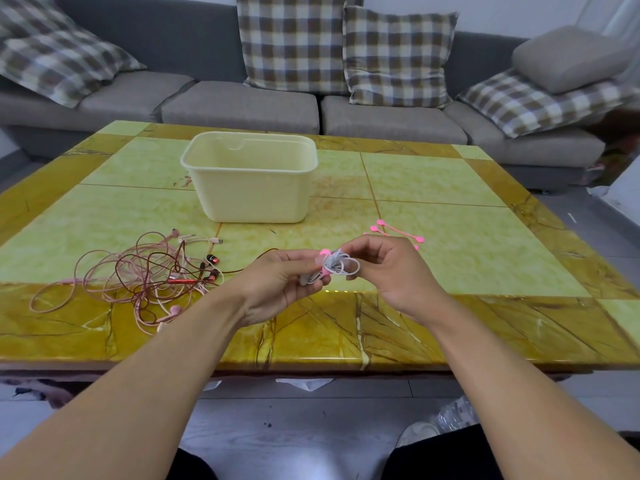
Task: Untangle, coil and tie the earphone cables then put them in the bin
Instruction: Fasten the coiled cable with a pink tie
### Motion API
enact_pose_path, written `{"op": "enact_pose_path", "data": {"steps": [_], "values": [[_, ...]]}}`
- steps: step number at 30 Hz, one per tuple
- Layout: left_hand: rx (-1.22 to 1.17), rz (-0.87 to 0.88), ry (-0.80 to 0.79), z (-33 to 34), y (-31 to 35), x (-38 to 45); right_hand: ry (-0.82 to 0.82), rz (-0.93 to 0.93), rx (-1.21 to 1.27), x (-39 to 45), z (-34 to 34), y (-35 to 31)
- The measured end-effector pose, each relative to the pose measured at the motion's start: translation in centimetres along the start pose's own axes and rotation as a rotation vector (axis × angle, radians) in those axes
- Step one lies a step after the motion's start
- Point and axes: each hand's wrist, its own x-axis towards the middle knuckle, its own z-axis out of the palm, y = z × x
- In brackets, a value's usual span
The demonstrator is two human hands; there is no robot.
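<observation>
A small white coiled earphone cable [337,265] was held above the near part of the surface [467,258], between the two hands. The left hand [277,284] was closed around one end of the coil, its fingers curled and its thumb pressed over the top, where a pink tie [325,252] was seen against the bundle. The right hand [391,268] was partly closed, its fingertips pinching the looped end of the same coil from the other side.

Just behind the right hand, several loose pink ties [394,232] were laid on the surface. To the left of the left hand, a tangle of pink and dark red earphone cables [138,275] was spread over the surface, with red metal earbuds [212,259] at its right edge and a plug end [214,241] pointing toward the middle. Farther back, near the centre of the surface, a pale yellow bin [251,187] was set upright, with nothing seen inside it. Beyond the surface, a grey sofa [242,105] with checked cushions [291,39] was placed.
</observation>
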Motion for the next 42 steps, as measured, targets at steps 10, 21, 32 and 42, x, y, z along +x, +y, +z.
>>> {"op": "enact_pose_path", "data": {"steps": [10, 21, 32, 42], "values": [[-0.033, -0.110, -0.078, 0.0, 0.1, -0.4, -0.036, -0.100, -0.093, -0.3, 0.2, -0.6], [0.380, 0.268, 0.271, 0.8, -0.6, 0.2, 0.155, 0.030, 0.099, 0.6, 1.3, -0.1], [0.338, 0.516, 0.376, 2.2, -1.7, 0.0, 0.209, 0.097, 0.143, 0.7, 2.0, -0.1], [0.167, 0.359, 0.357, 2.1, -1.9, 0.4, 0.261, 0.087, 0.011, 0.2, 1.8, 0.2]]}}
